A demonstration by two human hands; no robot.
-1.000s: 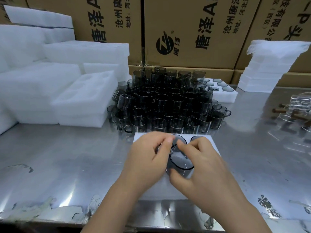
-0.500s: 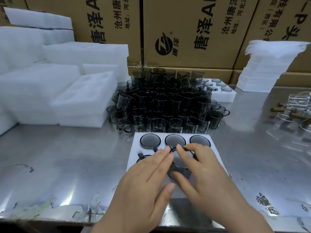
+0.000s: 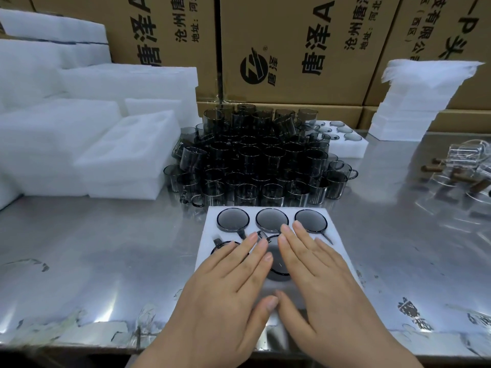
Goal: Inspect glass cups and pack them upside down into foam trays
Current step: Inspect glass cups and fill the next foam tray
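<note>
While the fingers (image 3: 261, 254) of both hands are lying flat and spread, gripping nothing, the left hand (image 3: 228, 285) and right hand (image 3: 316, 277) are pressing an upturned glass cup (image 3: 276, 257) into the foam tray (image 3: 210, 236). Pressing evenly should be seating it level with the three cups (image 3: 272, 220) filling the tray's far row, beyond which the loose cup pile (image 3: 255, 160) is waiting on the bench (image 3: 106, 248).
</note>
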